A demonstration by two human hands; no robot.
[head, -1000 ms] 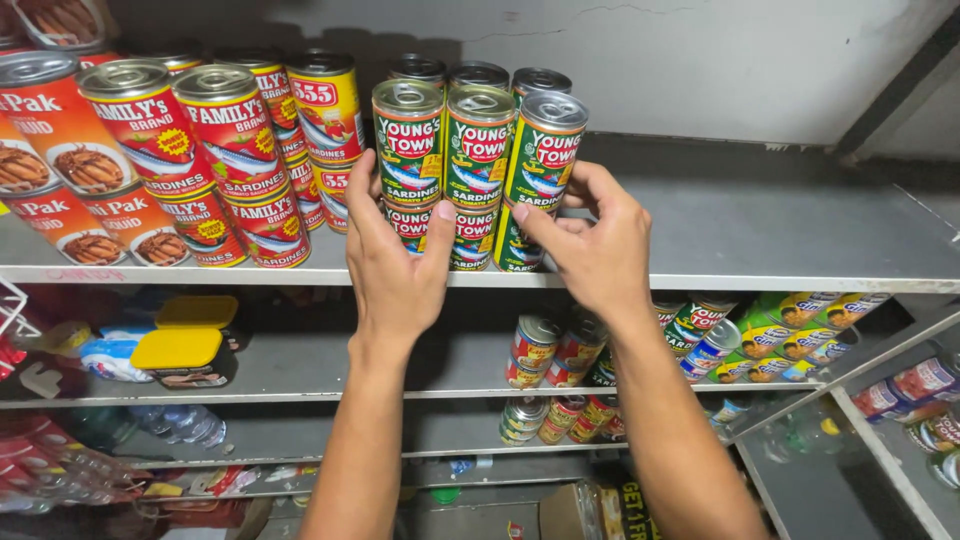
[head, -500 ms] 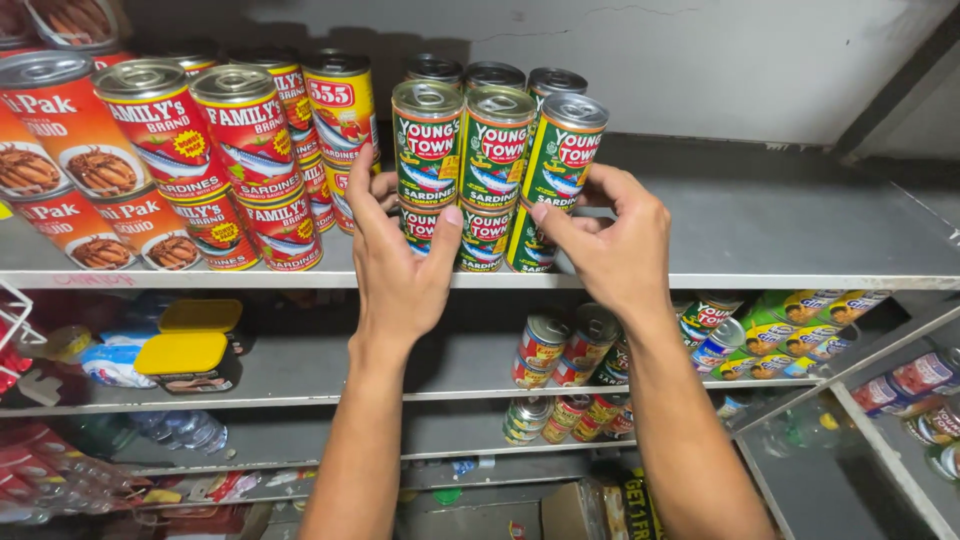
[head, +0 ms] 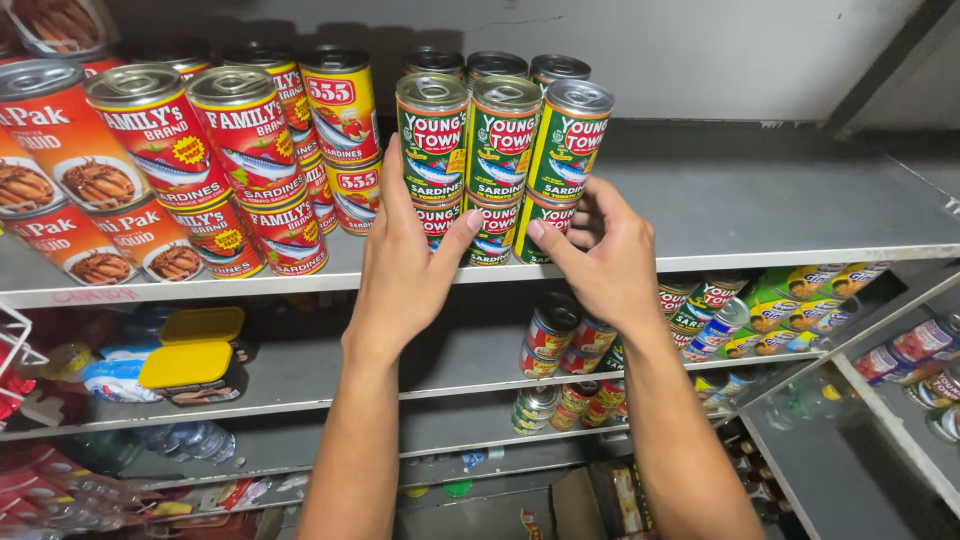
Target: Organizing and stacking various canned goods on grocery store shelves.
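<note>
Both hands are working at a block of green sardine cans point(head: 500, 150) that is standing two high and several deep on the top shelf point(head: 760, 215), near its front edge. The left hand point(head: 405, 265) is lying flat against the left face of that block, its fingers point(head: 392, 180) pressed together and pointing upward along the leftmost cans, while the thumb is stretching across under the front row toward the other hand. The right hand point(head: 600, 255) is cupping the block's lower right corner, its fingers curling around the bottom can there and its thumb pointing leftward, so the two thumb tips are sitting close together just in front of the lower cans. To the left of the green block, stacked yellow-and-red cans point(head: 342, 140) are standing just beside it, and farther left red cans with fish pictures point(head: 235, 165) and orange cans point(head: 60, 175) are filling the same shelf. Below the green block, on the next shelf down, more small cans point(head: 560, 335) are lying jumbled, and well to the left of them a yellow-lidded box point(head: 195, 350) is resting.
</note>
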